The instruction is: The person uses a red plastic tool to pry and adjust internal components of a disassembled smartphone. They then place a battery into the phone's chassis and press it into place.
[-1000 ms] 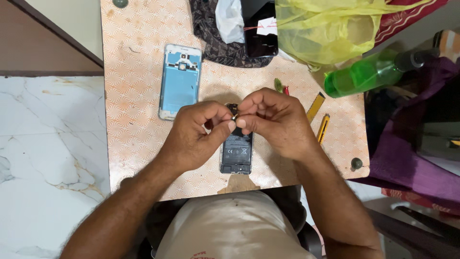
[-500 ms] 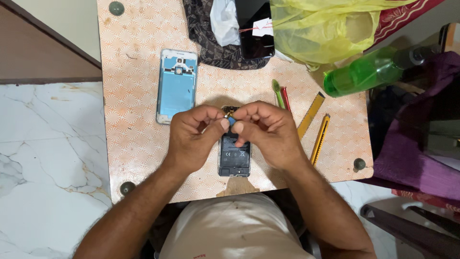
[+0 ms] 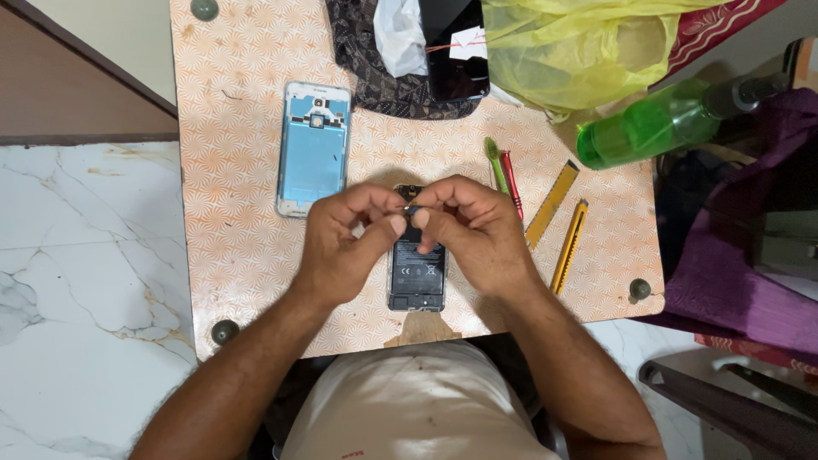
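Observation:
An opened dark phone body (image 3: 417, 273) lies on the small patterned table (image 3: 239, 255) in front of me, its battery side up. My left hand (image 3: 345, 243) and my right hand (image 3: 473, 230) meet just above its top end. Between their fingertips they pinch a tiny dark part (image 3: 411, 209); its shape is too small to tell. To the left of my left hand lies a light blue phone back cover (image 3: 313, 147), inner side up.
Green and red tools (image 3: 503, 170), a yellow ruler (image 3: 552, 203) and a yellow cutter (image 3: 569, 245) lie right of my right hand. A dark patterned cloth (image 3: 366, 60), a black phone (image 3: 456, 51), a yellow plastic bag (image 3: 562, 43) and a green bottle (image 3: 652, 128) crowd the far edge.
Both hands have stayed pinched together over the phone's top end, with only small finger shifts. The view has drifted slightly.

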